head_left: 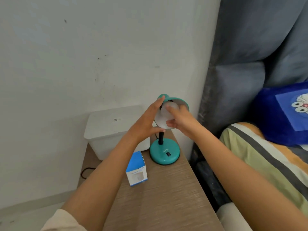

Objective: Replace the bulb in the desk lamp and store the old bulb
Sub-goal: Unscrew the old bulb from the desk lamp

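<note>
- The teal metal desk lamp stands on its round base at the far end of the wood-grain desk, beside the wall; its cone-shaped shade is tilted toward the camera, and the frosted white round bulb sits in the mouth of that shade.
- The left hand cups the shade from the left, fingers spread wide along its outer edge with the thumb below the rim; it steadies the shade and does not grip the bulb.
- The right hand reaches in from the right; its fingers are curled round the bulb's globe, thumb low and forefinger high, closed on the glass.
- Judged from this, the step in hand is turning the bulb in its socket; whether it is going out or in cannot be told.
- To do it well: hold the shade firm so the flexible black neck does not twist; turn with a light, even grip on the widest part of the globe; keep the bulb straight along the socket's axis.
- A small blue-and-white cardboard bulb box stands upright on the desk just left of the lamp's base, within easy reach; a white plastic lidded bin sits behind it.
</note>
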Tool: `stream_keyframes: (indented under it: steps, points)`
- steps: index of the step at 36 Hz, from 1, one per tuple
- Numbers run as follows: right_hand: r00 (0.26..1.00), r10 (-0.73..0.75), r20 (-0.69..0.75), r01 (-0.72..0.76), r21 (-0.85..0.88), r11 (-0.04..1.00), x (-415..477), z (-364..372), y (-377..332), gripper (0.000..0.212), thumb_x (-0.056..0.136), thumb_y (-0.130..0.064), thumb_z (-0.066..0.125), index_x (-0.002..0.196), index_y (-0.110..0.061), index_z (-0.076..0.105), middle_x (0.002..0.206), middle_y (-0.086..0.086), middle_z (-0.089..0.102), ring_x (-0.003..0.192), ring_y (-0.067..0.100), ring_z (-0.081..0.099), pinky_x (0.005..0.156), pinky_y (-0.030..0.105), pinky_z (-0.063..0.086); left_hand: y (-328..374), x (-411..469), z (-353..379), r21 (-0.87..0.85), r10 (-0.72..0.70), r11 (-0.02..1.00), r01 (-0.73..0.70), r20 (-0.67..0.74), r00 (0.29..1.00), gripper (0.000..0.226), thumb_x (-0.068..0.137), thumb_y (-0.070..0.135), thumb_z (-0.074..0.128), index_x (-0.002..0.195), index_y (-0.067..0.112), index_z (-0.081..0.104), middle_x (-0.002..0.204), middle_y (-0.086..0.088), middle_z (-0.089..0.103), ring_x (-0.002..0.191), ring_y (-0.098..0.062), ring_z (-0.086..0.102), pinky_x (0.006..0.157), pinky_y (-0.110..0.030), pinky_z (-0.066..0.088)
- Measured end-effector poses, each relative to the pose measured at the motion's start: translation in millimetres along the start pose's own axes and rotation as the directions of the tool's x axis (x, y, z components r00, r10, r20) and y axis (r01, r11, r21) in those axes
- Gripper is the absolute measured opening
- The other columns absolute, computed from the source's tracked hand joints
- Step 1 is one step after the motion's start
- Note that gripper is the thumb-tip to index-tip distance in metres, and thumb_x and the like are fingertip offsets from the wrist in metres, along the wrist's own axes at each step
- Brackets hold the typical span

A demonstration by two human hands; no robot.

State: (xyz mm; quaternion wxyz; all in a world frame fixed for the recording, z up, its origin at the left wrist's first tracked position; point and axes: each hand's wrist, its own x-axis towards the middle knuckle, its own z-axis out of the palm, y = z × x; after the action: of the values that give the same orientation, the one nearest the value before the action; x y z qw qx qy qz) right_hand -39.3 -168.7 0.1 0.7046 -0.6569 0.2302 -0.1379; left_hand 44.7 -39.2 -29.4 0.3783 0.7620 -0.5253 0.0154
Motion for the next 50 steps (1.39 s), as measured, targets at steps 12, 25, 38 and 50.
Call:
stream_keyframes:
  steps: [12, 25, 38, 50]
  points:
    - [0.990, 0.118, 0.072, -0.136, 0.348, 0.927, -19, 3, 2, 0.031, 0.093, -0.037, 0.049, 0.118, -0.018, 0.049, 0.127, 0.016, 0.047, 0.111, 0.030, 0.054, 0.082, 0.035, 0.055, -1, -1, 4, -0.018, 0.021, 1.000, -0.022, -0.025, 0.999, 0.105, 0.071, 0.010, 0.080, 0.141, 0.042, 0.008, 0.142, 0.015, 0.026, 0.127, 0.008, 0.026, 0.100, 0.003, 0.019]
    - [0.998, 0.027, -0.048, -0.017, 0.204, 0.979, -18, 7, 5, 0.054, 0.092, -0.030, 0.054, 0.136, -0.007, 0.032, 0.130, 0.015, 0.048, 0.103, 0.025, 0.058, 0.084, 0.030, 0.052, -4, -3, 7, -0.040, 0.001, 0.999, -0.004, -0.054, 0.999, 0.104, 0.071, 0.010, 0.080, 0.142, 0.043, 0.010, 0.138, 0.015, 0.030, 0.122, 0.009, 0.029, 0.097, 0.003, 0.023]
    - [0.999, 0.036, -0.016, -0.028, 0.364, 0.931, -17, 6, 10, 0.045, 0.092, -0.041, 0.050, 0.129, -0.016, 0.038, 0.125, 0.012, 0.049, 0.107, 0.027, 0.058, 0.086, 0.033, 0.053, -6, -2, 7, -0.034, 0.011, 0.999, -0.013, -0.054, 0.998, 0.105, 0.071, 0.009, 0.079, 0.139, 0.046, 0.009, 0.138, 0.016, 0.028, 0.121, 0.022, 0.025, 0.097, 0.004, 0.021]
    - [0.996, 0.085, -0.012, -0.076, 0.339, 0.938, -17, 6, 9, 0.045, 0.092, -0.037, 0.053, 0.127, -0.012, 0.040, 0.130, 0.016, 0.047, 0.103, 0.028, 0.060, 0.082, 0.032, 0.056, -5, -3, 5, -0.038, 0.011, 0.999, -0.013, -0.053, 0.999, 0.100, 0.074, 0.012, 0.078, 0.141, 0.043, 0.011, 0.138, 0.017, 0.029, 0.121, 0.020, 0.027, 0.097, 0.004, 0.022]
